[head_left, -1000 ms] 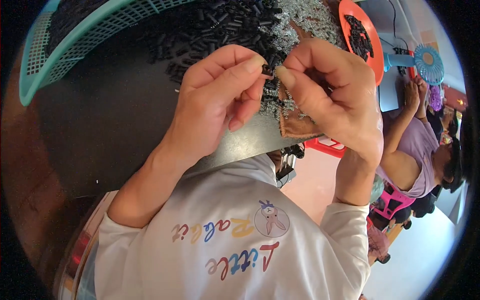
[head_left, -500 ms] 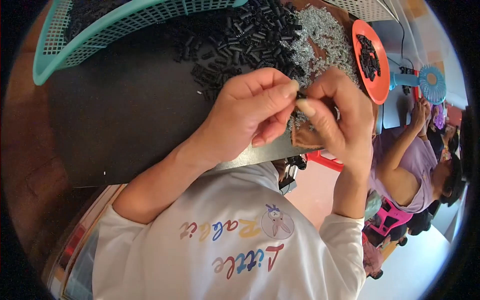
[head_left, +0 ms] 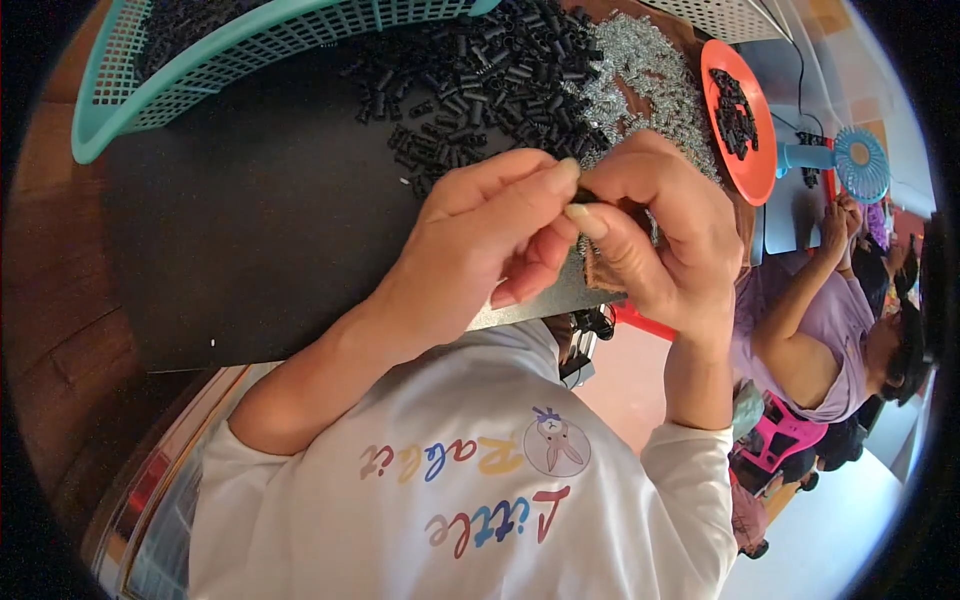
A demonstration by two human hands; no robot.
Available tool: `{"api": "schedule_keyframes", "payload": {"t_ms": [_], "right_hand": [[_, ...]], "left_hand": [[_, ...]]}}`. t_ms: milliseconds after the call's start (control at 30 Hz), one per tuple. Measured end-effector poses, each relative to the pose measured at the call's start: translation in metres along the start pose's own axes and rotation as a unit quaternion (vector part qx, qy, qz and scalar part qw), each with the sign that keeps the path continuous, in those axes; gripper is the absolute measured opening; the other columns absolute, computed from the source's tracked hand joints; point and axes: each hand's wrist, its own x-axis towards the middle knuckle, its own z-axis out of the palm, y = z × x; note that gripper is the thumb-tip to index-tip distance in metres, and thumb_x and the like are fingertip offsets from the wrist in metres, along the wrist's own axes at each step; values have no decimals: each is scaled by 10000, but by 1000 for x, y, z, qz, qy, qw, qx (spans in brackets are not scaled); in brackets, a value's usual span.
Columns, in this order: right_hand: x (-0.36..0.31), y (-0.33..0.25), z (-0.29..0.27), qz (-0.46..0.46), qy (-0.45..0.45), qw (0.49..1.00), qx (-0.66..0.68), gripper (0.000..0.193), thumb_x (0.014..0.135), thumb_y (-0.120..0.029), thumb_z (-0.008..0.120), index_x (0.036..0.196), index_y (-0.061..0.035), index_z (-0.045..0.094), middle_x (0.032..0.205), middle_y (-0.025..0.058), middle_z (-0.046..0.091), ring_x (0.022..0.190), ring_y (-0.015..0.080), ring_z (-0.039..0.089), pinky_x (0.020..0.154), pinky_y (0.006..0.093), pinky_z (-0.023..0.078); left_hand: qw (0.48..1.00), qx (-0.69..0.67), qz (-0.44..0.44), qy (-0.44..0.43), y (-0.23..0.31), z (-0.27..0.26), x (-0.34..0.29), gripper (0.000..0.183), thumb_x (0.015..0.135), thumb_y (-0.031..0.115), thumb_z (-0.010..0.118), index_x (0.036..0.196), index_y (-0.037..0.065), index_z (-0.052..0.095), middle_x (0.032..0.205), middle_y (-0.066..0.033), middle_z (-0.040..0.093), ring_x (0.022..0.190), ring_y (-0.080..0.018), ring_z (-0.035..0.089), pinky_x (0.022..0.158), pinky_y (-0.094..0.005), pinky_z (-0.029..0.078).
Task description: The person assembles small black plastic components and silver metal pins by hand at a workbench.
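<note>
My left hand and my right hand meet above the front part of the table, thumbs and forefingers pinched together. Between the fingertips sits a small black part, mostly covered, so its exact shape does not show. Just beyond the hands lies a heap of short black tubular plastic parts. To its right, small silver metal springs are spread over a brown cloth or board, which reaches under my right hand.
A teal plastic basket with dark contents stands far left. At the right, an orange plate holds black parts, beside a blue fan. Farther right sits a person in a purple shirt. A white perforated basket stands at the back.
Both hands have shifted slightly left together, still pinching the small black part. The heaps and the plate look unchanged.
</note>
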Motion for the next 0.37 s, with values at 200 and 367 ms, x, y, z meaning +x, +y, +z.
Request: {"api": "schedule_keyframes", "payload": {"t_ms": [200, 367], "right_hand": [[10, 41, 1, 63, -32, 996, -60, 80, 832, -40, 636, 886, 1, 595, 792, 125, 560, 727, 301, 582, 642, 366, 469], [30, 56, 17, -3, -90, 978, -186, 145, 826, -67, 633, 964, -34, 601, 883, 128, 553, 801, 336, 599, 674, 389, 498]], "left_hand": [[985, -129, 71, 89, -6, -28, -10, 180, 929, 209, 505, 925, 41, 569, 686, -43, 567, 483, -110, 483, 397, -216, 319], [973, -167, 160, 7, 17, -47, -1, 205, 930, 237, 455, 924, 64, 566, 732, -93, 553, 495, -177, 486, 414, -273, 356]]}}
